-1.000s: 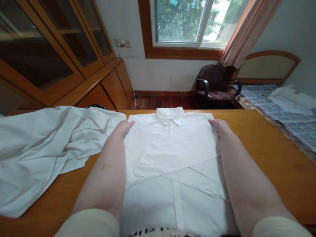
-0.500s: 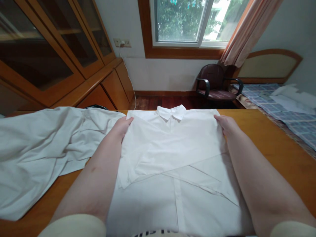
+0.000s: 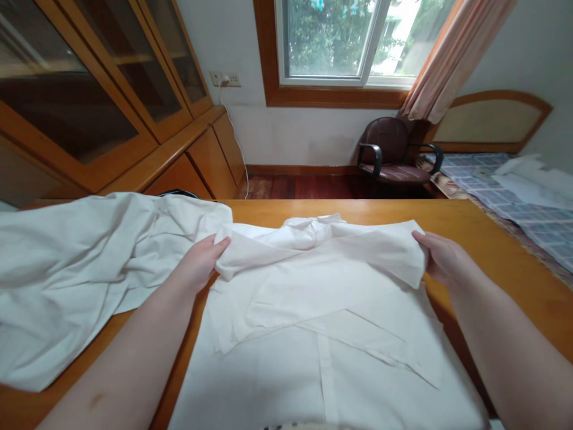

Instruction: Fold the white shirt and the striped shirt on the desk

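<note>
A white collared shirt (image 3: pixel 277 352) lies spread on the wooden table, its sleeves laid across the body. My left hand (image 3: pixel 206 257) pinches the shirt at its upper left shoulder corner. On the other side, my right hand (image 3: pixel 441 257) grips the upper right shoulder corner. Between them the shoulder part is lifted and folds over toward me, and the collar (image 3: pixel 316 226) is crumpled and partly hidden at the far edge. The lower end of the shirt reaches the bottom of the view, close to my body.
A rumpled white garment (image 3: pixel 80 251) lies on the table (image 3: pixel 505 286) at the left. Beyond stand a glass-fronted cabinet (image 3: pixel 179 173), a dark red armchair (image 3: pixel 389 149), and a bed (image 3: pixel 528 185) with a checked cover. A white cord (image 3: pixel 237 137) hangs from a wall socket.
Both hands have come slightly toward me and apart, raising the shoulder edge and folding it over. The collar, flat and upright before, has crumpled, and table shows beyond it.
</note>
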Demonstrator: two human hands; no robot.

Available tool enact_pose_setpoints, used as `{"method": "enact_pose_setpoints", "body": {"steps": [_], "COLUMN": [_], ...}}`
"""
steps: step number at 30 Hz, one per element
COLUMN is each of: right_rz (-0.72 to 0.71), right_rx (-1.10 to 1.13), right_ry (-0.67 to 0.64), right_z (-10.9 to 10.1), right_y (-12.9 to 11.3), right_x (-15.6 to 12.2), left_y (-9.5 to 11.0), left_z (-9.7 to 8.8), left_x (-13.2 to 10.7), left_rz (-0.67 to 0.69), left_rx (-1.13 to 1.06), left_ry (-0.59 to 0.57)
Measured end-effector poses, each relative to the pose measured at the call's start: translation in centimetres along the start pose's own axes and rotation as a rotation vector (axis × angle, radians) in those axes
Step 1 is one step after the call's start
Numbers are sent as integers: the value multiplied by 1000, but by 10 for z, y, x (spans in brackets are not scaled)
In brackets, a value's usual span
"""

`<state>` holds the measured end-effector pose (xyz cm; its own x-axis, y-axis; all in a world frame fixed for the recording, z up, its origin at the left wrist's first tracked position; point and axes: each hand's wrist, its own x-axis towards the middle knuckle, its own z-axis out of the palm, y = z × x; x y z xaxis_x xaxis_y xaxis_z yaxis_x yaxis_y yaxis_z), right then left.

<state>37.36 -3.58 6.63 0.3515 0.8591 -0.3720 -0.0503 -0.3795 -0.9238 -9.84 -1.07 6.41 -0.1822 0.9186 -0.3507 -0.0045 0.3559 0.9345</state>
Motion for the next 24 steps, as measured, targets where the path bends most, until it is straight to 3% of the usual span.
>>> {"method": "enact_pose_setpoints", "body": {"steps": [6,10,13,18,21,24], "right_rz": [140,157,133,59,13,-49], "right_rx": [4,37,79,58,87,248], "right_ry": [-20,14,71,184,218,160], "right_z": [2,12,19,27,29,25], "right_y": [32,46,46,36,34,34], "right_x": [-33,-33,-17,30,53,64], "left_y": [-41,-54,-52,-39,-35,-36], "left_z": [-7,4,13,33,49,58], "left_x": [-31,-34,-21,22,47,62], "left_rz": [-55,31,47,-45,82,236], "left_rx": [32,152,218,171,279,317], "left_ry": [-80,39,79,20,161,284]}}
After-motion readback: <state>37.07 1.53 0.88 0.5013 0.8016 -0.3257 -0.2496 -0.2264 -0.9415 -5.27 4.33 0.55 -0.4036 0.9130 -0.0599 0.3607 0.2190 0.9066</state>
